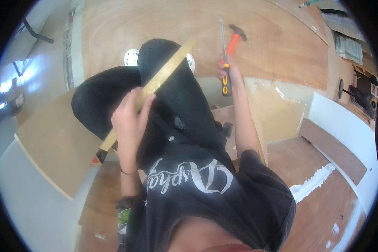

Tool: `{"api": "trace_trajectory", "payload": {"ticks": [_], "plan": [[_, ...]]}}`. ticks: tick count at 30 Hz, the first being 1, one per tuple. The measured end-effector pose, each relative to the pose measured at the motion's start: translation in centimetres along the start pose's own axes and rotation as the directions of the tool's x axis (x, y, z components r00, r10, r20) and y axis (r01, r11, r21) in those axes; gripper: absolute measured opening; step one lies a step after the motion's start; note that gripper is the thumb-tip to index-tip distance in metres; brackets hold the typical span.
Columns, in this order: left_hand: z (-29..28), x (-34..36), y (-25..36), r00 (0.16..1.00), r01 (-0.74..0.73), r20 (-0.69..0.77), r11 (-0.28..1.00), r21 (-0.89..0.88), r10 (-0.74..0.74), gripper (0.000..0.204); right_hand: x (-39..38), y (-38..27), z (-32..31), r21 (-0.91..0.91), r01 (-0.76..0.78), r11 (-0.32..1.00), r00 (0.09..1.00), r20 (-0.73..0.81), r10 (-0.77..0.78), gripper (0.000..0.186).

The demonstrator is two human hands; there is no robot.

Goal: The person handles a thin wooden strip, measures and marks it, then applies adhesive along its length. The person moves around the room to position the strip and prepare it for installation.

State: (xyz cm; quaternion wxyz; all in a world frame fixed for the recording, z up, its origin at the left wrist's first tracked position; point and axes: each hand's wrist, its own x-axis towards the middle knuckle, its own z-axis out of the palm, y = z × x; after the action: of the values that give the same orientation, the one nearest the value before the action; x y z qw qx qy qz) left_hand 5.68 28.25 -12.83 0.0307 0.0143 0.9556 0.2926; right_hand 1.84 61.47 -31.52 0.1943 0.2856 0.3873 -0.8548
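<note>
We note a long, flat, pale-yellow strip [166, 74], upper end blurred, slanting over our black trousers [107, 90]. A black-and-yellow-handled slim metal tool [226, 87] and orange-handled claw hammer [234, 42] by the brown plywood panel's [277, 46] near edge. Knees partly hide two white perforated discs [131, 56]. Left hand [129, 112] wraps the strip; right hand [232, 71], arm extended, grips the slim tool; whether also the hammer, we cannot tell.

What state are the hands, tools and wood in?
Left hand: gripping the wooden strip
Wooden strip: held at a slant
Right hand: gripping the long-shafted tool
Long-shafted tool: held, shaft pointing away
Hammer: handle end hidden; whether held, unclear
Lower-right board: streaked white
</note>
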Motion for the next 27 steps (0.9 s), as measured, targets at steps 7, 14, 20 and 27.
{"api": "trace_trajectory", "payload": {"ticks": [7, 14, 20, 27], "plan": [[2.8, 2.9, -1.4, 0.971, 0.082, 0.239, 0.945, -0.316, -0.004, 0.025, -8.4, 0.9, 8.3, -0.595, 0.223, 0.772, 0.909, -0.16, -0.386, 0.024], [5.8, 5.6, 1.1, 0.977, 0.108, 0.211, 0.92, -0.378, -0.028, 0.028, -11.9, 2.1, 12.5, -0.924, 0.368, 0.105, 0.742, 0.223, -0.632, 0.028], [6.7, 6.6, -0.7, 0.94, 0.182, 0.338, 0.783, -0.595, 0.038, 0.024, -12.0, 2.6, 13.4, -0.948, 0.31, 0.078, 0.832, 0.23, -0.505, 0.022], [8.7, 7.3, -2.2, 0.93, 0.228, 0.361, 0.651, -0.724, 0.075, 0.031, -9.4, 3.1, 14.4, -0.921, 0.304, -0.243, 0.743, 0.389, -0.545, 0.02]]}}
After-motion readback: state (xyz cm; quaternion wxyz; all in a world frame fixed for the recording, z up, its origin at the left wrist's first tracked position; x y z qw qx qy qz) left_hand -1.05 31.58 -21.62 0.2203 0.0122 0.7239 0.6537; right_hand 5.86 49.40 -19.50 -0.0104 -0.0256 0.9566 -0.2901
